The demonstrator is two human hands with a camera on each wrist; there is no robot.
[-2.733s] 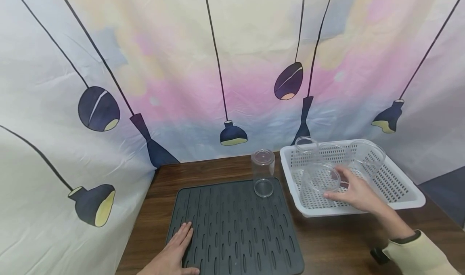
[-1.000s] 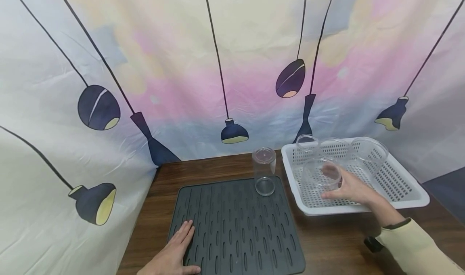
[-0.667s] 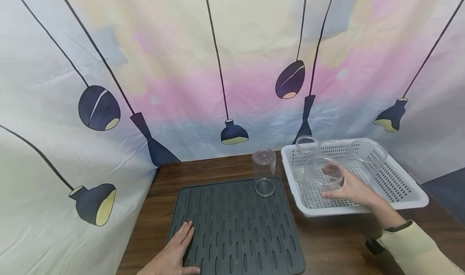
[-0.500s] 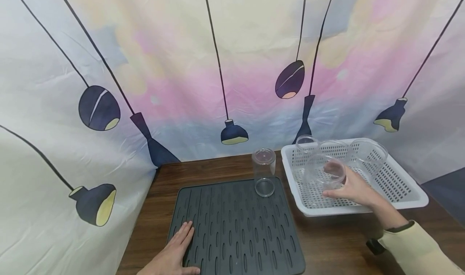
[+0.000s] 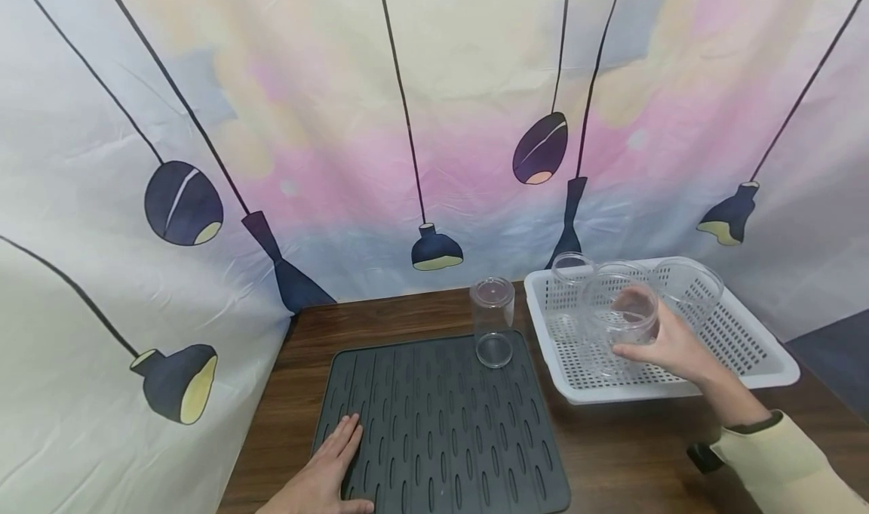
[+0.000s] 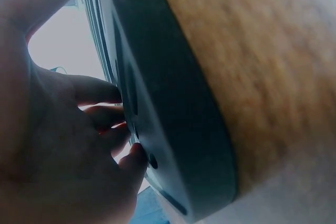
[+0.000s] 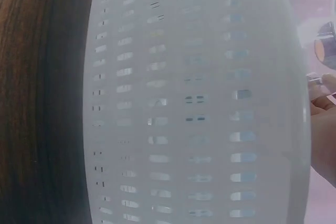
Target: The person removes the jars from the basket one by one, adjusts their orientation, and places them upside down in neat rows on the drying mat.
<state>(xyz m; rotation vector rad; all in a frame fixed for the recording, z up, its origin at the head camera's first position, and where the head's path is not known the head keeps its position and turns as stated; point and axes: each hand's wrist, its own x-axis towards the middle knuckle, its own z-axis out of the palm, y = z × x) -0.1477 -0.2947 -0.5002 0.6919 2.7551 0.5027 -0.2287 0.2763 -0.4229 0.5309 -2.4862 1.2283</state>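
My right hand [image 5: 672,340] grips a clear cup [image 5: 600,329] over the left part of the white plastic basket [image 5: 753,389], thumb in front and fingers round the far side. In the right wrist view the basket's slotted wall [image 7: 210,145] fills most of the frame, with the hand [image 7: 323,135] cut off at the right edge. My left hand [image 5: 322,465] rests with straight fingers on the left edge of a dark grey ridged drying mat [image 5: 441,423]. The left wrist view shows its fingertips [image 6: 137,153] touching the mat. An upside-down clear glass [image 5: 493,314] stands at the mat's back right corner.
More clear cups stand in the basket, one at the back left [image 5: 570,266] and a wide one [image 5: 689,280] further right. The mat and basket lie side by side on a dark wooden table [image 5: 624,453]. A lamp-printed curtain [image 5: 339,159] hangs close behind.
My right hand has shifted the gripped cup a little back and to the right over the basket, and it now overlaps the cup behind. My left hand has stayed on the mat.
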